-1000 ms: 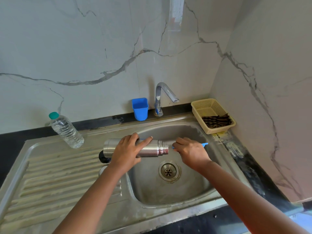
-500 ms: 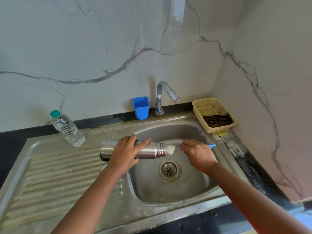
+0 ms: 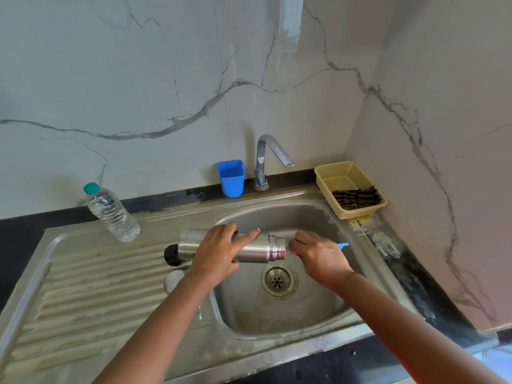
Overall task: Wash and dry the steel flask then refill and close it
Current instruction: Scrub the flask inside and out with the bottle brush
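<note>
Left hand [image 3: 219, 252]: fingers and thumb curled over the middle of the steel flask [image 3: 257, 246], gripping it. The flask lies level above the left edge of the sink basin [image 3: 277, 314], its open threaded mouth pointing toward the right hand, its base reaching out past the back of the left hand over the draining board [image 3: 83, 286].

Right hand [image 3: 318, 257]: fingers closed round a blue brush handle [image 3: 343, 245], just beside the flask's mouth. The handle's end sticks out beyond the hand on the side away from the flask. The brush head cannot be seen; whether it sits inside the flask cannot be told.

Directly beneath the right hand, in the basin floor, is the drain [image 3: 277, 279]. Just behind the left wrist, under the flask's base, a black cap [image 3: 173, 254] rests on the board, and a round steel piece [image 3: 174, 279] lies nearer the viewer, beside the left forearm.

Beyond the left hand and further to its outer side stands a clear water bottle [image 3: 110, 214] with a green top, upright on the sink's rim.

Beyond both hands, against the wall, a blue cup [image 3: 231, 178] stands just beside the tap [image 3: 270, 159]. Beyond the right hand, in the corner, a cream basket [image 3: 343, 173] holds a dark striped cloth [image 3: 357, 198].
</note>
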